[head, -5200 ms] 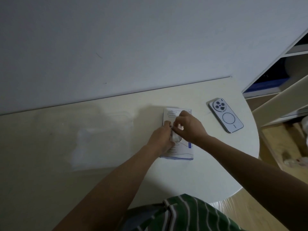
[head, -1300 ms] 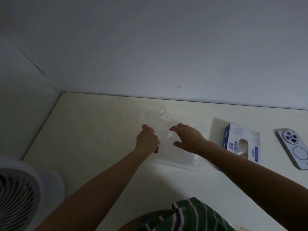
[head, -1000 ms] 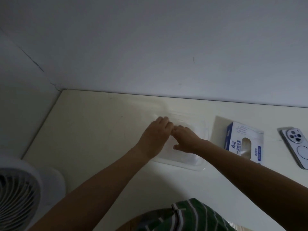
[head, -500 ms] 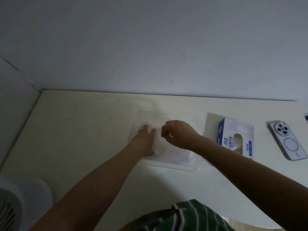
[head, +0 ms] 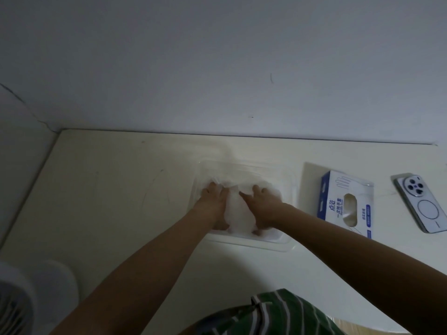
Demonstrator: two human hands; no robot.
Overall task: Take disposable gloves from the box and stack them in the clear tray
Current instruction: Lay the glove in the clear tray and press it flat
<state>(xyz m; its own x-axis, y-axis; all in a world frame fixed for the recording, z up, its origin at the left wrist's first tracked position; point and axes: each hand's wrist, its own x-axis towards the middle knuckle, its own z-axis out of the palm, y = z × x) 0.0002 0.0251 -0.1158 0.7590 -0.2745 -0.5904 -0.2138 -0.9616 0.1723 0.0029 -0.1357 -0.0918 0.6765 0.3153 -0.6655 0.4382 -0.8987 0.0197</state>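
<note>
We see both forearms reaching forward from the lower edge of the view and meeting over the clear tray (head: pixel 287 241), which lies on the tabletop (head: pixel 108 201). The left grip (head: pixel 214 205) lies palm down, fingers straight and close together, pressing flat on the gloves (head: pixel 238 212) inside the tray. The right grip (head: pixel 264 207) mirrors it just beside, palm down, fingers stretched forward and slightly spread, also pressing the pile. Neither pinches anything; the two hands nearly touch at the fingertips, with a wedge of white film showing between them.

The box (head: pixel 346 201) lies flat to the right of the tray, near it but apart, its oval opening facing up. A phone (head: pixel 420 205) lies farther right, camera side up.

Much is hard to read in the dim light. The gloves are a pale, crumpled mass, and we cannot tell single ones apart or count them. Beyond the tray's far edge a faint haze of film rises toward the wall (head: pixel 217 68); its outline is unclear. Both thumbs are partly lost in shadow at the tray's near side. A fan (head: pixel 14 301) is cut off at the lower left, and a striped garment (head: pixel 268 313) at the bottom.
</note>
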